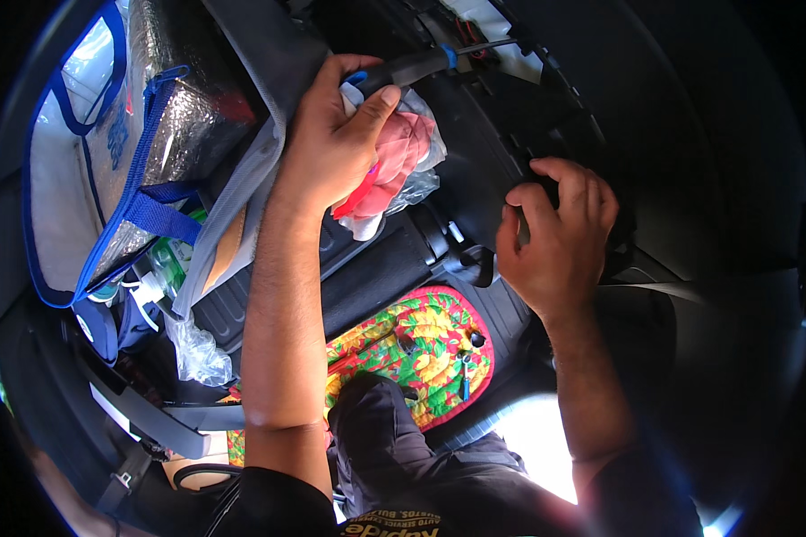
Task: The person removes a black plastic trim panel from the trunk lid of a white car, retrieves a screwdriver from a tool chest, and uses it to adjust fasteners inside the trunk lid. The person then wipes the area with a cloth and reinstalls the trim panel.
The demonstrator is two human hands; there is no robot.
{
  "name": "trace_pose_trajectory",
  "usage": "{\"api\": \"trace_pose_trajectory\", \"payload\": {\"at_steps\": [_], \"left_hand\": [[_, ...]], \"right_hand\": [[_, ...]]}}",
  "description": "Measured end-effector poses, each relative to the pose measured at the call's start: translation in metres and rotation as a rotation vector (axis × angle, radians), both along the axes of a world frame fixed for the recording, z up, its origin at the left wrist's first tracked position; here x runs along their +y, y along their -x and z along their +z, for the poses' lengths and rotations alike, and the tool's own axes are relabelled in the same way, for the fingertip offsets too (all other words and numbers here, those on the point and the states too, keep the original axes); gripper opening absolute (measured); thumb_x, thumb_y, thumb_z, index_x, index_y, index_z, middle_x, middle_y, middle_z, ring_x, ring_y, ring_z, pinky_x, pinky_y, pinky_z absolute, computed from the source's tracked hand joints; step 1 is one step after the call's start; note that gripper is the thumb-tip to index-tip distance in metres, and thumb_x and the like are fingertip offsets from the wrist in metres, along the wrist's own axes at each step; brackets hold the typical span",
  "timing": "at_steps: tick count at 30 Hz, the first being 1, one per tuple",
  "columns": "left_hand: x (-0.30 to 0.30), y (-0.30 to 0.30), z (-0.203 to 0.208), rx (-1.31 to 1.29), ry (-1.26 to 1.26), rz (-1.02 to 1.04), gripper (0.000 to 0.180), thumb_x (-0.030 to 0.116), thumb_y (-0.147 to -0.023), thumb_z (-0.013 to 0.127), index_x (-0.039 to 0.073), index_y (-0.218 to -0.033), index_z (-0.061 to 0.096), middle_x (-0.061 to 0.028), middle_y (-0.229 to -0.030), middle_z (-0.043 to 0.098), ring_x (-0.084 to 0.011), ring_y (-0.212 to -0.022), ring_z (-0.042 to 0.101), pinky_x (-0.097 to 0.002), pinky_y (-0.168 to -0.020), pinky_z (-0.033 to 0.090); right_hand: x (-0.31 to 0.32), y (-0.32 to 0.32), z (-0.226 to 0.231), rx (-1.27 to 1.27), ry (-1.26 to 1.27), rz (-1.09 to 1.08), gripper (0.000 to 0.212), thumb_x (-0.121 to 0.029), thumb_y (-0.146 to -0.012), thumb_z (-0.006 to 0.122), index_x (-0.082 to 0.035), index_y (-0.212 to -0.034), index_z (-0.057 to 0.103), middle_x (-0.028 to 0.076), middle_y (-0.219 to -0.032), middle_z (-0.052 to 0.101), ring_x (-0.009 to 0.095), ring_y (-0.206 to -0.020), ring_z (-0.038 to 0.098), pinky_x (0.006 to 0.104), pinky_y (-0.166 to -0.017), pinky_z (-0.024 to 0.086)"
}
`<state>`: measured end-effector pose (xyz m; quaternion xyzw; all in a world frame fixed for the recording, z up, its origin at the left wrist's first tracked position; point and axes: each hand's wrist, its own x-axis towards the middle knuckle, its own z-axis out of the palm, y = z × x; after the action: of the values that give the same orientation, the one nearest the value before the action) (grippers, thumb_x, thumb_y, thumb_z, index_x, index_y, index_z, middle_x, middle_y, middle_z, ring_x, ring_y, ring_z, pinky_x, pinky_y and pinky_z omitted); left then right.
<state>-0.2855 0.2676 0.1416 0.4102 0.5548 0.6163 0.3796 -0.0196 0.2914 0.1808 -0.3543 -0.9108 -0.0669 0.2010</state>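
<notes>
My left hand (336,134) is closed around the dark handle of a screwdriver (412,67) with blue accents. Its thin shaft points right, toward a gap in the dark trim where red wires (479,40) show. Just under that hand lies a crumpled bundle of pink, red and white cloth (401,148), with clear plastic beside it. My right hand (560,237) has its fingers bent and spread at the edge of a black trim panel (519,148). Nothing shows between its thumb and fingers; some fingertip contact with the panel is hard to judge.
On the left stands a white-and-blue insulated bag (72,206) with silver lining. Next to it are a green bottle (172,259) and a crumpled clear plastic bag (197,349). A leaf-patterned padded mat (443,331) carries several small items near my knee (376,421).
</notes>
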Motion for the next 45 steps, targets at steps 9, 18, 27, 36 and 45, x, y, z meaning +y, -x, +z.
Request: {"api": "trace_pose_trajectory", "payload": {"at_steps": [9,18,27,36,45], "left_hand": [[0.005,0.009,0.010,0.083,0.205,0.012,0.061,0.042,-0.102,0.077,-0.009,-0.127,0.055,-0.0113,-0.102,0.067,-0.0123,-0.088,0.061,-0.0287,-0.079,0.053],[0.009,-0.001,-0.008,0.107,0.031,0.225,0.060,0.049,-0.103,0.074,-0.005,-0.121,0.059,-0.0173,-0.104,0.067,-0.0219,-0.091,0.066,-0.0350,-0.086,0.055],[0.007,-0.015,0.002,0.045,0.028,0.362,0.070,0.066,-0.103,0.063,-0.004,-0.103,0.066,-0.0149,-0.083,0.067,-0.0286,-0.082,0.067,-0.0398,-0.085,0.055],[0.001,-0.009,0.008,0.242,0.330,0.281,0.050,0.041,-0.106,0.068,0.000,-0.131,0.053,-0.0066,-0.082,0.064,-0.0187,-0.079,0.060,-0.0362,-0.082,0.052],[-0.007,-0.014,-0.003,0.127,0.026,0.273,0.043,0.045,-0.109,0.066,0.002,-0.106,0.062,0.0000,-0.073,0.056,-0.0078,-0.064,0.050,-0.0279,-0.062,0.044]], "right_hand": [[-0.002,-0.001,0.000,-0.005,0.010,-0.009,0.023,-0.008,-0.080,0.077,-0.016,-0.098,0.066,0.007,-0.126,0.060,0.027,-0.122,0.062,0.0540,-0.112,0.037],[0.000,-0.003,-0.001,0.034,0.012,0.009,0.022,-0.009,-0.080,0.078,-0.015,-0.097,0.067,0.006,-0.126,0.060,0.025,-0.122,0.062,0.0534,-0.114,0.037],[-0.001,-0.003,-0.002,0.015,0.016,-0.007,0.022,-0.009,-0.080,0.078,-0.015,-0.098,0.067,0.006,-0.128,0.060,0.025,-0.123,0.061,0.0539,-0.115,0.037],[-0.001,-0.003,-0.003,-0.012,0.014,-0.019,0.021,-0.008,-0.080,0.077,-0.015,-0.097,0.067,0.007,-0.128,0.060,0.025,-0.126,0.061,0.0540,-0.115,0.037],[-0.002,0.000,-0.007,0.017,0.001,-0.020,0.021,-0.005,-0.080,0.076,-0.015,-0.096,0.067,0.006,-0.128,0.060,0.026,-0.125,0.061,0.0550,-0.113,0.039]]}}
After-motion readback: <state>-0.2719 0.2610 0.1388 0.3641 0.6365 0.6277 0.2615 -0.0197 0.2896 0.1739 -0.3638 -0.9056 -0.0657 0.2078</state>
